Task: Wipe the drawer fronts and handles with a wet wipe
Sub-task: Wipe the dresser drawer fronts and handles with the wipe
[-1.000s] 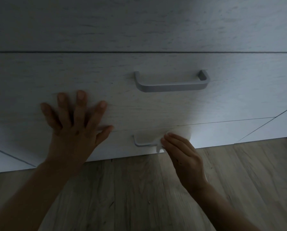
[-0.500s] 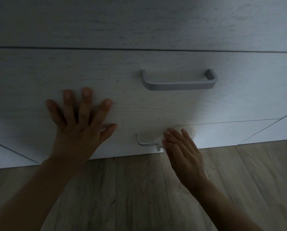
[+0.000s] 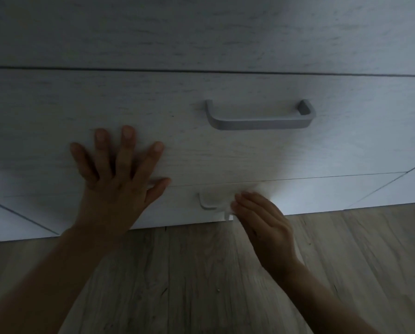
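Note:
A pale wood-grain dresser fills the view. My left hand (image 3: 115, 189) lies flat with fingers spread on the middle drawer front (image 3: 225, 155), left of its grey bar handle (image 3: 259, 122). A white wet wipe (image 3: 223, 195) is draped over the bottom drawer's handle (image 3: 204, 204), of which only the left end shows. My right hand (image 3: 266, 225) holds the wipe against that handle, fingers laid over it; the thumb is hidden. A corner of the wipe hangs below the fingers. The bottom drawer front (image 3: 317, 189) is lit to the right of the hand.
A grey-brown plank floor (image 3: 201, 280) runs under the dresser's lower edge. The top drawer front (image 3: 201, 32) spans the upper view. The room is dim.
My right hand has slid slightly left along the bottom handle with the wipe. My left hand stays flat in the same spot; the view has shifted a little.

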The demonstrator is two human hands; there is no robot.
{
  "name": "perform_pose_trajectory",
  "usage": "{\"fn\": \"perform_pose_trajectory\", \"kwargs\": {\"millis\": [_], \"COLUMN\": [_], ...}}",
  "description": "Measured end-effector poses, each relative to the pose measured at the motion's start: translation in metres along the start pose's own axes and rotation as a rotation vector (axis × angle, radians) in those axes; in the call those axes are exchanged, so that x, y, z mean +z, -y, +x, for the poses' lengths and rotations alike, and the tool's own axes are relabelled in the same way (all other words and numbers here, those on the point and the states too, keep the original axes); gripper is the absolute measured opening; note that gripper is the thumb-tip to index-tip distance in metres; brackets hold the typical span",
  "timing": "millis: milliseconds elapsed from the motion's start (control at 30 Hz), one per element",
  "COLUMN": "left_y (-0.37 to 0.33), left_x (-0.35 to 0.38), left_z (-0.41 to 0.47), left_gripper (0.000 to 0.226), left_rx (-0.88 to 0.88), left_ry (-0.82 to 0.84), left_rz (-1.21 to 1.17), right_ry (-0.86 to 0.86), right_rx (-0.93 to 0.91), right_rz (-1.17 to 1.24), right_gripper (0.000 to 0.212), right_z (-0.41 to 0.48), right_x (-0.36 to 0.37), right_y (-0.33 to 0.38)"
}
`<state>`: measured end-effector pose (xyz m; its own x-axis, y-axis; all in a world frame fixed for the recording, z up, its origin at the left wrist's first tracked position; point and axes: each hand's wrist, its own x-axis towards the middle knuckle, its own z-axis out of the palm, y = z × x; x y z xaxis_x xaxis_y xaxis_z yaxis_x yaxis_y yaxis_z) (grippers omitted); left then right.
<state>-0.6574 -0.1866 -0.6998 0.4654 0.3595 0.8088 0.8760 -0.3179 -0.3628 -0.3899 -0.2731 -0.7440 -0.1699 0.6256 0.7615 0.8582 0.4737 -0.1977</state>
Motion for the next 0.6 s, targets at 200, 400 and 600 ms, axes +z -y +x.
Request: {"fn": "perform_pose_trajectory", "kwargs": {"millis": [200,400,600], "left_y": [0.000,-0.001,0.001], "left_x": [-0.001,0.000,-0.001], "left_z": [0.000,0.001,0.000], "left_gripper": [0.086,0.083,0.087], "left_rx": [0.004,0.002,0.009], "left_ry": [0.008,-0.013,0.000], "left_rz": [0.013,0.013,0.010], "right_ry": [-0.004,-0.032,-0.066], "right_rx": [0.042,0.132,0.202], "right_rz": [0.121,0.120,0.103], "right_gripper": [0.019,0.023,0.021], "right_z": [0.025,0.015,0.026], "right_x": [0.031,0.026,0.046], "right_y": [0.042,0.032,0.048]}}
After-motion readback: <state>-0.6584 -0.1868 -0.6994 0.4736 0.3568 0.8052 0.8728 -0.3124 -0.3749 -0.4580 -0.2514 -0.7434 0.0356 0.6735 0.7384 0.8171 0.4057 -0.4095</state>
